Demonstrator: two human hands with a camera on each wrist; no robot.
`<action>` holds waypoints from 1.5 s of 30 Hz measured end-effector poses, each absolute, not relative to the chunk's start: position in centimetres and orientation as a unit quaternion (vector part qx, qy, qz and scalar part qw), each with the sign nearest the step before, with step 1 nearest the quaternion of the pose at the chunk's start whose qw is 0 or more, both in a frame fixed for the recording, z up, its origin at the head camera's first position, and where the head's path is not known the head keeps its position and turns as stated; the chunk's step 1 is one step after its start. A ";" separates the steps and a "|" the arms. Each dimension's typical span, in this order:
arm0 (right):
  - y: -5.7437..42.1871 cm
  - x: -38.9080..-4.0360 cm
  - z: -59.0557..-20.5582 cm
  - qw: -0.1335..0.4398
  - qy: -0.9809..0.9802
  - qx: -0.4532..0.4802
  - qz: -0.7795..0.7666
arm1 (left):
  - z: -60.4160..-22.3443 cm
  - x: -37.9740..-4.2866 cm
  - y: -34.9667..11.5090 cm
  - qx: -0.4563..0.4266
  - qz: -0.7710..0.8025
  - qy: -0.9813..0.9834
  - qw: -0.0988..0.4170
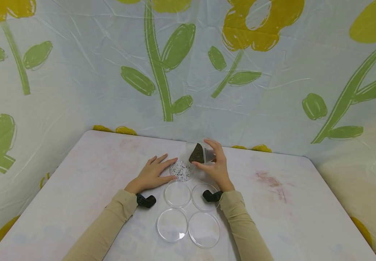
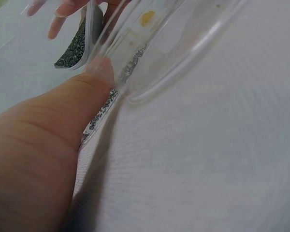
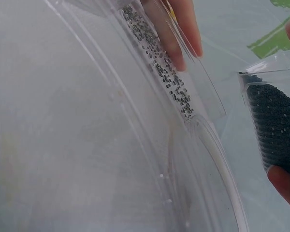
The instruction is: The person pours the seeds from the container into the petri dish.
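My right hand (image 1: 219,169) grips a small clear plastic tub (image 1: 210,155) between thumb and fingers. The tub is tipped on its side towards the left, and dark seed-like grains (image 1: 197,153) lie banked inside it. Below and left of it, a clear petri dish (image 1: 182,171) has dark grains scattered over its bottom. My left hand (image 1: 151,174) rests beside this dish, fingers spread, with the thumb and forefinger at its edge. In the left wrist view the thumb (image 2: 53,111) touches the dish's side. Whether grains are falling is too fine to tell.
Nearer me stand several more clear petri dishes: one (image 1: 177,206) at left centre, one (image 1: 195,203) partly under my right wrist, and two in front, left (image 1: 171,241) and right (image 1: 204,247). A flower-printed cloth (image 1: 103,72) hangs behind the white table (image 1: 273,217).
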State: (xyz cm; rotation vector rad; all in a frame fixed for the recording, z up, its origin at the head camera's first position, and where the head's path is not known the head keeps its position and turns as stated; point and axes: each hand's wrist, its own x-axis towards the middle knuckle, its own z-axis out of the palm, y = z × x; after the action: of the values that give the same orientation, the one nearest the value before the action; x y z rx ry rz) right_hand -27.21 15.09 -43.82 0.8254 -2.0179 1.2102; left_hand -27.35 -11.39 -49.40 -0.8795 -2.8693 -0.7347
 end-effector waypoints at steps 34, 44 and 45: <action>15.1 -27.2 -43.7 0.317 -0.767 0.321 0.457 | -49.4 -27.4 -11.5 -0.294 -0.244 -0.923 0.038; 14.9 -27.5 -42.8 0.314 -0.769 0.316 0.459 | -49.3 -27.4 -11.5 -0.292 -0.244 -0.924 0.030; 14.9 -27.5 -42.8 0.311 -0.770 0.314 0.460 | -49.3 -27.4 -11.5 -0.292 -0.244 -0.924 0.031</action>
State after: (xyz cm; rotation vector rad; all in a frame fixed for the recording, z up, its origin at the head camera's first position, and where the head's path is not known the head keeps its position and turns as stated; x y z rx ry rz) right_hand -27.45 14.88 -42.78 0.8276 -2.0329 1.2136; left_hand -27.39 -11.51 -49.26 -0.8999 -2.8483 -0.7523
